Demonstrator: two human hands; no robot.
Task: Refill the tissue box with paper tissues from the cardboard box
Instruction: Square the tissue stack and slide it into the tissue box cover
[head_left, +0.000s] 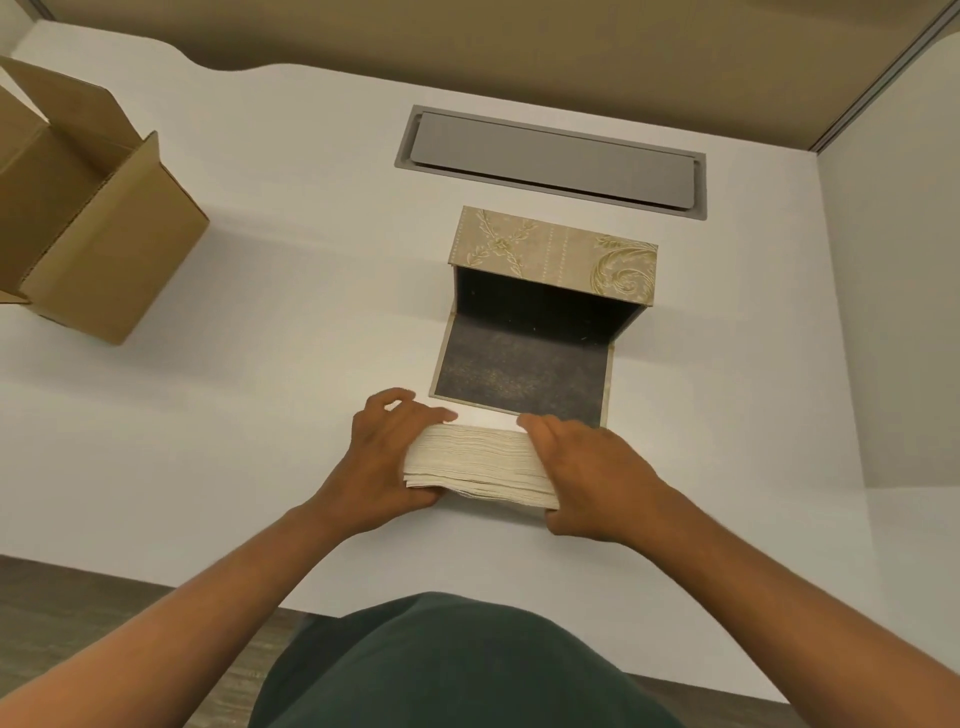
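A thick stack of white paper tissues lies on the white table near its front edge. My left hand grips the stack's left end and my right hand grips its right end. Just beyond the stack stands the tissue box, beige with a gold floral pattern. Its dark flap lies folded down flat toward me, and the dark inside looks empty. The brown cardboard box sits at the far left with its flaps open; what it holds is hidden.
A grey recessed cable hatch is set in the table behind the tissue box. Beige partition walls close off the back and the right side. My dark green clothing and a wood-look floor show below the table's front edge.
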